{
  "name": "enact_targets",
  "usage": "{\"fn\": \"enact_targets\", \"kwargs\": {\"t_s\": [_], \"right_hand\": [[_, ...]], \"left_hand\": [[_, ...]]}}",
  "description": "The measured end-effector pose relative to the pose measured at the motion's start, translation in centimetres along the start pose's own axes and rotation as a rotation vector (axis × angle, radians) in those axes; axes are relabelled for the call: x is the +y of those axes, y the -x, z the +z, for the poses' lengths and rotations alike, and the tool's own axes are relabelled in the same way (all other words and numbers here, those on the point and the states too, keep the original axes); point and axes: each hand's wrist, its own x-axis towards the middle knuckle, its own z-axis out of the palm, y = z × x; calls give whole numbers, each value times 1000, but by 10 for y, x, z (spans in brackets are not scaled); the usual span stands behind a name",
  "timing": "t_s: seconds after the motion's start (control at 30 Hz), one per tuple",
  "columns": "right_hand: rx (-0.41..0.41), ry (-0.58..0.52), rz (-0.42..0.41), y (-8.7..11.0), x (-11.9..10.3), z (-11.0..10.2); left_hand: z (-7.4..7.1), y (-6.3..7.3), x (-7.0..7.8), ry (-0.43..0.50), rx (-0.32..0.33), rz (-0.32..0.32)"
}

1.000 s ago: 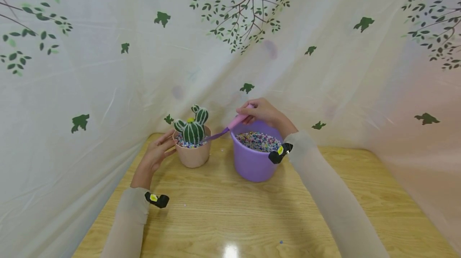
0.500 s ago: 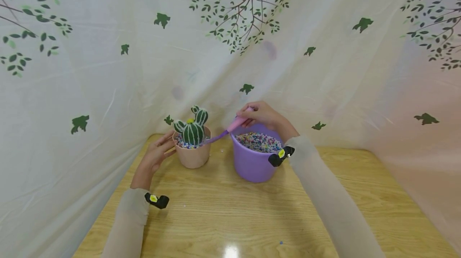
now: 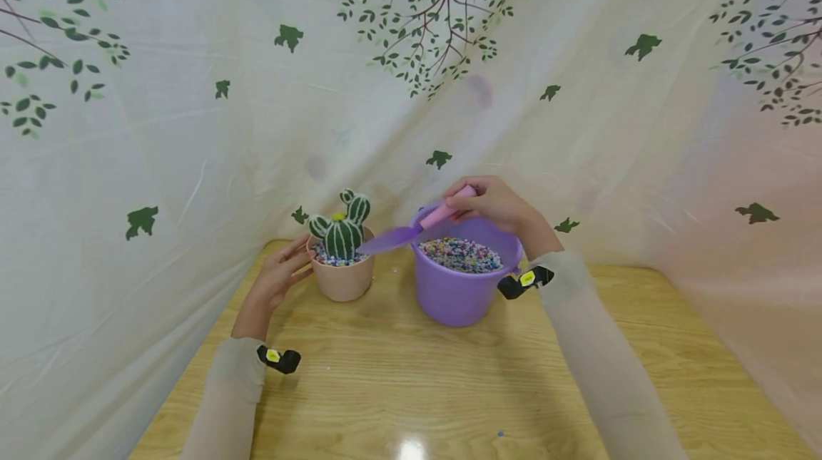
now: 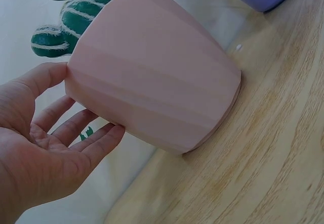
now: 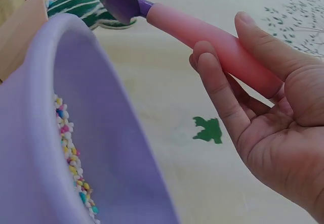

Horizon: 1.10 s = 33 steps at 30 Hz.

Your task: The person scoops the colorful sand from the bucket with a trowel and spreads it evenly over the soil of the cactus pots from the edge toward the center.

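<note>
My right hand (image 3: 491, 203) grips the pink handle of a small trowel (image 3: 393, 239) above the bucket. Its purple blade slopes left, with the tip at the near right of the cactus pot's rim. A green, white-striped cactus (image 3: 343, 237) stands in the pinkish pot (image 3: 344, 282), among colourful beads (image 3: 323, 255). In the left wrist view my left hand (image 4: 55, 138) touches the side of the pot with its fingertips, the fingers loosely extended. The purple bucket (image 3: 452, 296) holds many multicoloured beads (image 5: 71, 148). The right wrist view shows fingers and thumb around the handle (image 5: 207, 42).
The pot and bucket stand near the back of a wooden table (image 3: 398, 374). Stray beads lie on it, among them a blue one (image 3: 501, 433) near the front. A white curtain (image 3: 308, 110) with printed leaves hangs behind and at both sides.
My right hand has shifted right and slightly up, and the trowel has turned so that its blade shows broader. My left hand, the pot and the bucket have stayed put.
</note>
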Motion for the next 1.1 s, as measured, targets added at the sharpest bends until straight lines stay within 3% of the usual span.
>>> {"fn": "enact_targets", "kwargs": {"t_s": [0.27,0.47,0.57,0.63,0.77,0.83,0.93,1.1], "right_hand": [[207,38,-29,37,8,-27],[231,65,-102,60,15,-45],[227,137,-108,68,20,-50],[230,201,-102,72,25,-51],[215,277,-84,77,34,-52],[209,293,-76,78,39,-53],[216,305,-68,78,44,-53],[282,422,-102,74,46,-53]], "left_hand": [[-4,-8,-13,-23,12,23],[-2,-3,-10,-50,66,6],[3,3,0,-6,162,12],[9,7,10,66,293,33],[28,14,34,238,604,180],[40,20,47,292,693,280],[59,30,65,319,737,414],[95,43,83,275,682,585]]}}
